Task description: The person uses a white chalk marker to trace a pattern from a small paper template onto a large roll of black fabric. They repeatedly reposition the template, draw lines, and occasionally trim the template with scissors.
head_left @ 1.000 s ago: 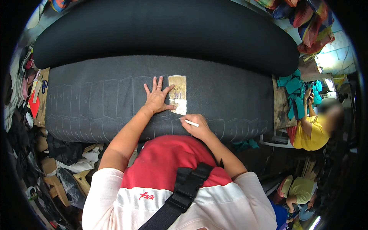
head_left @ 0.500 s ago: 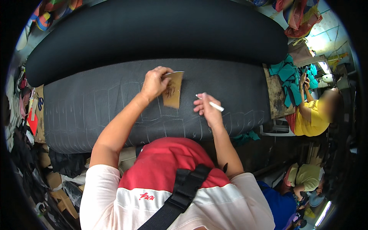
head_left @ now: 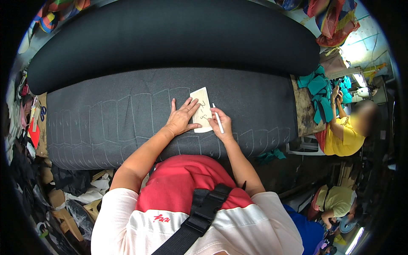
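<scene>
A pale card template (head_left: pixel 202 122) with handwritten marks lies flat on the dark cloth (head_left: pixel 250 97). Spread over its left part, my left hand (head_left: pixel 182 117) presses it down with the fingers apart. My right hand (head_left: pixel 222 124) grips a white marking pen (head_left: pixel 218 119) at the template's right edge; some of its fingertips touch or nearly touch the card. To the left of the template and nearer me, rows of pale outlines are drawn on the cloth.
A thick black cloth roll (head_left: pixel 170 36) spans the far side. Blue-handled scissors (head_left: pixel 43 113) lie at the table's left end. Teal cut pieces (head_left: pixel 318 84) lie on the right end, beside a seated person in yellow (head_left: pixel 346 134). Scraps (head_left: pixel 80 182) fill the lower left.
The template, held raised with its brown side showing before, is now flat on the cloth with its pale side up. My left hand has flattened on it; my right hand has come to its edge.
</scene>
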Tool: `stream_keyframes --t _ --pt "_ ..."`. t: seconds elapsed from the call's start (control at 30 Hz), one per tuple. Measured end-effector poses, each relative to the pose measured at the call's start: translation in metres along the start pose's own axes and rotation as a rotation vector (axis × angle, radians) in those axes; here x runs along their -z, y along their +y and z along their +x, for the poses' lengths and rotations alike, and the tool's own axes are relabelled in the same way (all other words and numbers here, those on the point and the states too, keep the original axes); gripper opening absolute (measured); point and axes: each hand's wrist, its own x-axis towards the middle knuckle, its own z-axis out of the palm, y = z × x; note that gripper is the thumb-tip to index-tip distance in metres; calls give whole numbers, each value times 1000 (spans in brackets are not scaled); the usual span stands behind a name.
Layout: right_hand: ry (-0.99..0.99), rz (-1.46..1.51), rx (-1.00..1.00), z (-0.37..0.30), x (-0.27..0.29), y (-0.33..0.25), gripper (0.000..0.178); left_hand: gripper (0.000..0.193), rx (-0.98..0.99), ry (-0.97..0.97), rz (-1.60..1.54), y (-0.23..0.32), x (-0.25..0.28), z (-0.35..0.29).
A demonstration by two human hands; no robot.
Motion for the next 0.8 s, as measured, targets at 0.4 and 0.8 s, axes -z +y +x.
stream_keyframes --t 0.4,0.8 --pt "-29 -490 320 102 -27 -35 17 85 53 -87 18 2 -2 5" --pt "196 -453 314 45 -5 -30 11 85 88 -100 -34 7 7 8"
